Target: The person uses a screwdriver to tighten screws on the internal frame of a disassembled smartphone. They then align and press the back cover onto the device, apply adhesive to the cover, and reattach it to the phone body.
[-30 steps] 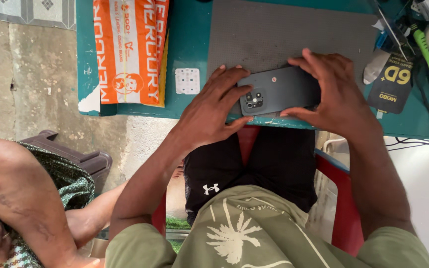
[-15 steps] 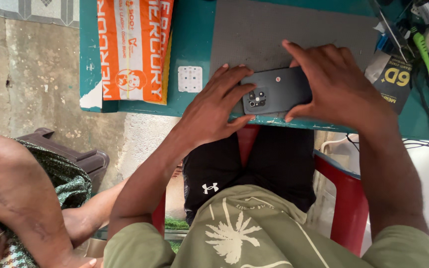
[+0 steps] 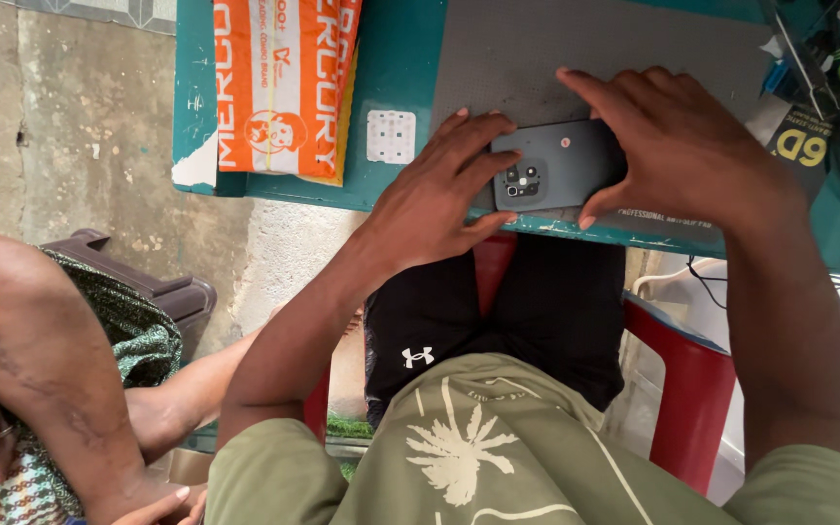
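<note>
Head view is showing both hands working on a dark phone (image 3: pixel 561 165) that is lying back-up, camera cluster toward the left hand, at the near edge of the bench (image 3: pixel 401 58). Fingers (image 3: pixel 478 146) of the left hand (image 3: pixel 435 199) are spreading apart and clamping the phone's camera end, thumb pressing at the near edge and fingertips curling over the far edge. Just across from them, the right hand (image 3: pixel 687 146) is arching over the other end, thumb touching the near edge and the longer fingers resting flat on the phone's top and the grey mat (image 3: pixel 585 49) beyond. Judging from its look, the phone is stiff, light and smooth-backed, so it is likely slipping easily; gripping it by the long edges rather than the glossy back seems safest, and its glass face is fragile. Outward from the left fingers, a small white square part (image 3: pixel 391 136) is lying near, then an orange printed bag (image 3: pixel 279 87). Beyond the right fingers, tools and a dark packet (image 3: pixel 797 136) are crowding the corner.
</note>
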